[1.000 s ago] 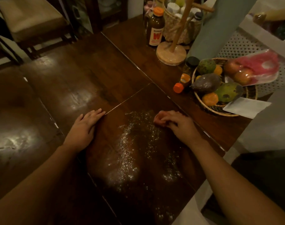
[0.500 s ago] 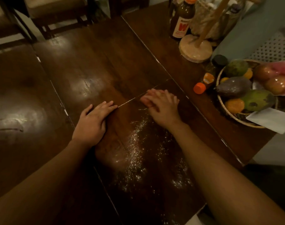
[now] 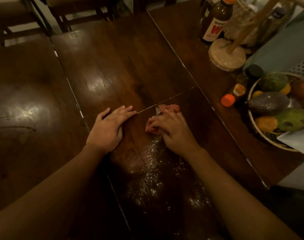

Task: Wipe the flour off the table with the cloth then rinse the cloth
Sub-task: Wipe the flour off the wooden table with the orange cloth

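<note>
White flour (image 3: pixel 151 177) lies scattered on the dark wooden table (image 3: pixel 113 75), in a streak running toward me from my right hand. My right hand (image 3: pixel 172 130) presses flat on a small pink cloth (image 3: pixel 168 108), which peeks out past my fingertips and by my thumb at the far end of the flour. My left hand (image 3: pixel 107 129) rests flat on the table just left of the flour, fingers together, holding nothing.
At the right stands a woven fruit basket (image 3: pixel 251 118) with a white paper (image 3: pixel 297 141) on its near rim. Small orange-capped bottles (image 3: pixel 232 96), a round wooden stand (image 3: pixel 227 56) and a brown bottle (image 3: pixel 215 21) sit beyond. Chairs (image 3: pixel 69 13) stand at the far side.
My right hand with the cloth has slid away from me to the far end of the flour, near the table seam. My left hand stayed planted. The view has tilted.
</note>
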